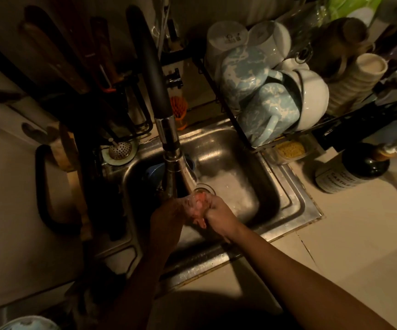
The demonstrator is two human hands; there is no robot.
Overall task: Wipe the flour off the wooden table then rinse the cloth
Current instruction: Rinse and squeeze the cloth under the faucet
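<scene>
Cloth (198, 207) sits bunched into a tight wad between both hands, low over the sink (295, 198) and just in front of the drain (204, 188), right under the faucet (166, 129) head. It is pinkish-orange with paler, whitish patches, it glistens as if wet, and a twisted tail of it hangs down between the wrists. The right hand (219, 215) is closed in a fist, fingers curled hard round the wad's right side. The left hand (169, 217) lies in deep shadow; it wraps the cloth's left side, its fingers closed on it, though single fingers are hard to make out. The two hands press against each other with the cloth squeezed between them.

The sink floor is bright and wet to the right of the hands. A rack (264, 145) stands at the sink's far right corner, with two mottled blue mugs (269, 108) and a white bowl (311, 98) in it. A yellow sponge (290, 148) lies below the rack. A dark bottle (352, 172) stands on the counter to the right. A strainer (119, 150) rests at the sink's far left corner.
</scene>
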